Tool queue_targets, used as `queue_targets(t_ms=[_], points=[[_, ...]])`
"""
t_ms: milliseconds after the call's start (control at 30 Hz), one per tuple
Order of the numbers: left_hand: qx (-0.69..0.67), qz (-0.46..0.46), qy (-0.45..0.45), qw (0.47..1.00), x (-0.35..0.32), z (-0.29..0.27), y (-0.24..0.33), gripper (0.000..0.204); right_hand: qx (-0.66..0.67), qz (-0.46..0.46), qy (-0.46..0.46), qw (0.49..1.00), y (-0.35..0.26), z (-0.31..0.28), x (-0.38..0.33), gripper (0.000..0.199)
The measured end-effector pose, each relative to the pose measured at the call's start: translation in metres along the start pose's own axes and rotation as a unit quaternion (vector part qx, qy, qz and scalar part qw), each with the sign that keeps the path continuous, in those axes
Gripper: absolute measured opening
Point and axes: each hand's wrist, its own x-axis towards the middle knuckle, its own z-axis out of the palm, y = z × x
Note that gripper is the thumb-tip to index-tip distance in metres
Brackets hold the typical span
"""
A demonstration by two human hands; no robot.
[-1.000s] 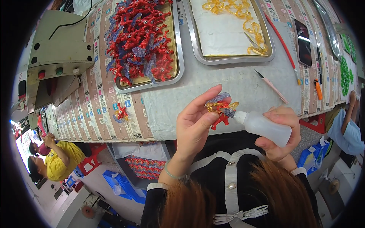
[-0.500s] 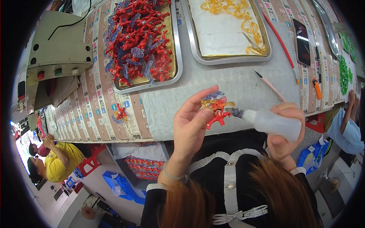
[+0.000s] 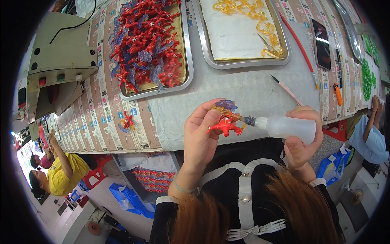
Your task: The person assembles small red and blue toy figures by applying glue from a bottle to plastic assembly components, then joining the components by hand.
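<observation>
Between the thumb and fingers of my left hand is a small red plastic figure with clear yellow and purple parts on it. My right hand is wrapped round a translucent white squeeze bottle lying nearly level. Its dark nozzle points left, its tip at or very close to the figure's yellow part; I cannot tell if they touch. Another red figure with yellow and purple pieces lies on the table to the left. A metal tray heaped with red figures and purple pieces stands beyond my left hand.
A second metal tray holds clear yellow pieces and tweezers. To the right lie a red-handled brush, a pointed tool, a phone and an orange-handled tool. A grey-green machine stands left. Co-workers sit at both sides.
My left hand has turned the figure, so its red body faces up more squarely and sits slightly left. The bottle has shifted a little left with my right hand.
</observation>
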Motion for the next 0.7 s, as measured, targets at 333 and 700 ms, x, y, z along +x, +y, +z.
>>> queue_targets(t_ms=[333, 700], points=[[-0.011, -0.003, -0.006, 1.000, -0.0003, -0.0004, 0.0008, 0.033, -0.039, -0.011, -0.018, 0.999, -0.0011, -0.0014, -0.0011, 0.040], [-0.010, 0.001, 0.005, 1.000, -0.0006, 0.0009, 0.0021, 0.032, -0.002, -0.015, 0.003, 1.000, 0.0009, -0.0033, -0.0014, 0.041]])
